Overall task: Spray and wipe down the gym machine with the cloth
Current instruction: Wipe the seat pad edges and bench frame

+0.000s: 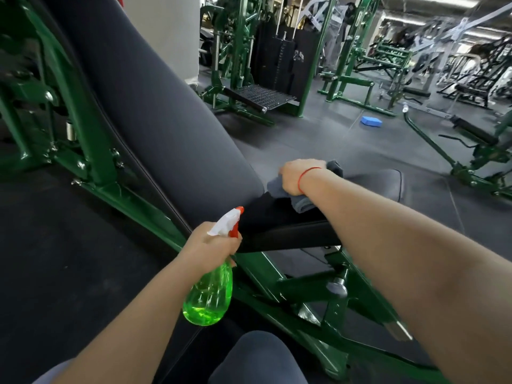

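**Hands engaged on the gym machine (155, 120)**

Head view: left hand (210, 245) grips the neck of the green spray bottle (210, 295), nozzle aimed at the near edge of the black seat pad (291, 231). Right hand (297, 176) grips the grey cloth (277, 188), holding it against the far edge of the seat pad, where the inclined back pad begins.

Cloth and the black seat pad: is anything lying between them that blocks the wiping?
Nothing visible does. The right hand holds the cloth directly on the seat pad, where it meets the back pad. The spray bottle is off to the side, in the left hand.
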Motion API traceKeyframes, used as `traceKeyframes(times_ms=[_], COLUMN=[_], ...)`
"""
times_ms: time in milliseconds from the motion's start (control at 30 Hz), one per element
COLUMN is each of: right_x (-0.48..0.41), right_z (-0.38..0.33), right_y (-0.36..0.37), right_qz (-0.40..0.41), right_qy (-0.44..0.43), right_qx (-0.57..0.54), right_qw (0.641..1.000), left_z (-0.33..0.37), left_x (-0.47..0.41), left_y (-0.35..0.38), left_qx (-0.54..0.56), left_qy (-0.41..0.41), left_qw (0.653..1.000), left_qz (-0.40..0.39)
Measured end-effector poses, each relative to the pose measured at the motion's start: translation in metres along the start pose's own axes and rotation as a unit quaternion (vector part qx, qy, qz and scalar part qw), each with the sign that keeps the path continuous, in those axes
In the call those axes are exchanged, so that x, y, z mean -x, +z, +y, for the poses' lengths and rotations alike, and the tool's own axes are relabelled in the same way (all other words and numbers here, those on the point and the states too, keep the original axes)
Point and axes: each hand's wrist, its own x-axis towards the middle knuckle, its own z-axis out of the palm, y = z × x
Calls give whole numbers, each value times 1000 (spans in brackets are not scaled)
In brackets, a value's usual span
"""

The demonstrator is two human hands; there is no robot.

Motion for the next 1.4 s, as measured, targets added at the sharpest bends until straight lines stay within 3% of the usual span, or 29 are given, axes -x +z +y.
traceKeyframes(times_ms=[133,233,300,433,533,733,867,1033,1200,1400], right_x=[7,25,25,-20,-60,-103,-131,-154,-146,-97], right_z=[-8,12,26,40,36,9,-6,-29,-36,-91], right_y=[6,-3,-12,-23,-6,16,35,40,40,49], right_qz=[9,-49,-58,-65,-35,-45,2,-32,-14,-36], right_qy=[-124,-177,-168,-35,13,45,78,53,4,-110], right_qx=[35,-17,-41,13,25,6,24,33,40,-27], right_qw=[992,983,983,997,999,998,997,998,999,993], left_z=[-16,-18,-20,-17,-16,-28,-29,-33,-39,-31], left_x=[2,0,-6,-15,-22,-36,-50,-59,-46,-28], left_y=[-1,-7,-10,-12,-17,-20,-14,-26,-40,-48], left_qx=[1,19,19,-19,-38,-19,9,51,24,24], left_qy=[-22,-38,-37,-20,-8,-12,-31,-80,-112,-174], left_qw=[1000,999,998,999,999,1000,999,995,993,982], left_qz=[16,28,40,44,35,21,0,12,34,65])
